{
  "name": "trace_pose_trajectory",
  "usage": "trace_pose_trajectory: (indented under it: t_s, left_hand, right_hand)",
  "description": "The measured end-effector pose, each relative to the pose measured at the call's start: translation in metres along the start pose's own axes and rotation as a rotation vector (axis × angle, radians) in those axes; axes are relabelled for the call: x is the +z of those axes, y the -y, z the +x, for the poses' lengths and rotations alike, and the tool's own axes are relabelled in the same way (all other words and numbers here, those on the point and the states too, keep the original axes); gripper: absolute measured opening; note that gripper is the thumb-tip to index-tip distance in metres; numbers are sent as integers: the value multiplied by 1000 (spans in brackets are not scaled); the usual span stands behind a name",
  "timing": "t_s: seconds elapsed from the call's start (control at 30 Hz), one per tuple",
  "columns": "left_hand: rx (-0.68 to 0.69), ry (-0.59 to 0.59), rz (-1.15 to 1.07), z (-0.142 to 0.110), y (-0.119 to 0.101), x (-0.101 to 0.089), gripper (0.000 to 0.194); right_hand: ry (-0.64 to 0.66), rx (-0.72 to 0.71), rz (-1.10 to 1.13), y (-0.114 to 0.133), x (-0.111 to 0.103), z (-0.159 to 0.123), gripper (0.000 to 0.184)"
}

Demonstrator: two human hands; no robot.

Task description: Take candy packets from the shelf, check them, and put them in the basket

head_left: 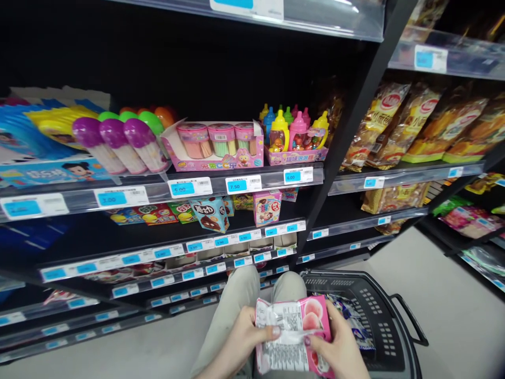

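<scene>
Between my two hands is a pink and white snack packet (290,321), its printed back turned up toward me, with peach pictures along the right side. My left hand (248,337) grips its left edge, thumb lying on the wrapper. On the right edge my right hand (335,339) holds it the same way, thumb across the front. The fingers behind the packet are hidden. My knees show just beyond it. Close to my right hand stands a dark shopping basket (384,316) holding blue and white packets (361,329).
Ahead is a black shelf with a pink box of candy-stick tubs (213,150), bottle-shaped candies (298,131) and purple-topped tubes (138,134). Small boxed snacks (211,213) sit lower down. Bagged bread (382,123) fills the right bay. Grey floor (426,268) lies beyond the basket.
</scene>
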State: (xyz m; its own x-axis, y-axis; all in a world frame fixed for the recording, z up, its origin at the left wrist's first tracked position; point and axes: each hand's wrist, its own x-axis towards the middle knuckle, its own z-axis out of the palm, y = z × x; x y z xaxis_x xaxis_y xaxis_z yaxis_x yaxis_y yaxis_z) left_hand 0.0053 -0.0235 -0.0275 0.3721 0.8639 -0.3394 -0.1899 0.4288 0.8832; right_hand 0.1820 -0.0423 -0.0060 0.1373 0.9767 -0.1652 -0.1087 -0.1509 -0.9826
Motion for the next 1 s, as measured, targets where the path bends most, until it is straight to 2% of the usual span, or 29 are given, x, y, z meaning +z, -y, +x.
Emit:
trace_pose_trajectory:
  t_s: [0.07, 0.13, 0.2, 0.33, 0.5, 0.7, 0.83, 1.0]
  left_hand:
    - [-1, 7, 75, 0, 0, -1, 37]
    - [7, 61, 162, 1, -1, -4, 35]
    - [11, 127, 228, 1, -5, -9, 33]
    - [-9, 230, 239, -2, -15, -16, 32]
    - [-59, 340, 193, -8, -22, -21, 30]
    - [-121, 282, 110, -6, -13, -27, 37]
    - [-133, 236, 55, -6, -11, -26, 38]
    - [-185, 219, -21, -6, -12, -24, 39]
  right_hand:
    - [-13, 34, -27, -6, 1, 0, 35]
    - [-14, 44, -64, -11, -1, 1, 24]
    - [20, 44, -91, -13, -5, 3, 22]
    - [177, 102, -133, -13, -14, 7, 29]
    - [273, 141, -114, -13, -20, 10, 36]
    - [146, 112, -23, -21, -37, 8, 39]
    - [278, 37, 120, -8, -39, -1, 49]
    - [531, 106, 96, -2, -44, -8, 45]
